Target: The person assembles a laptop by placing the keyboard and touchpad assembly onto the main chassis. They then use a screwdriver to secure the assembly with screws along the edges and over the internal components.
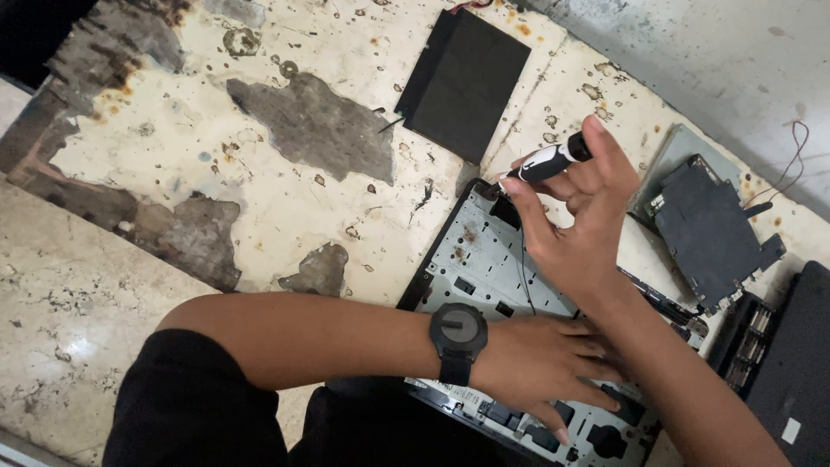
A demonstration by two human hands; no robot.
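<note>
My right hand (577, 216) is up over the work, fingers (527, 203) pinched tight around a black-and-white screwdriver (546, 162), its tip pointing down at the top left corner of the opened grey metal laptop chassis (484, 255). My left hand (540, 363) lies flat on the lower part of that chassis, fingers spread apart and pressing down, gripping nothing; a black round wristwatch (458, 333) sits on that wrist. My arms cross, the right forearm passing over the left hand.

The chassis is a shallow tray of punched metal with small slots and black fittings inside; a thin dark wire (522, 272) runs down its middle. I cannot tell whether the tip sits on a screw.

Beyond the screwdriver, up the table, lies a flat black rectangular panel (464, 82), well apart from the chassis. To the right, just beside my right hand, a dark grey metal drive bracket (713, 229) rests tilted on a pale plate. Farther right a black ribbed part (750, 342) and a black slab with a small white sticker (800, 380) reach the frame's edge. A thin red wire (791, 169) loops near the wall.

The worn cream table with peeling grey patches (285, 190) has open surface to the left of the chassis; its left edge drops to a speckled stone floor (60, 303). My black-clothed knee (190, 406) sits below.
</note>
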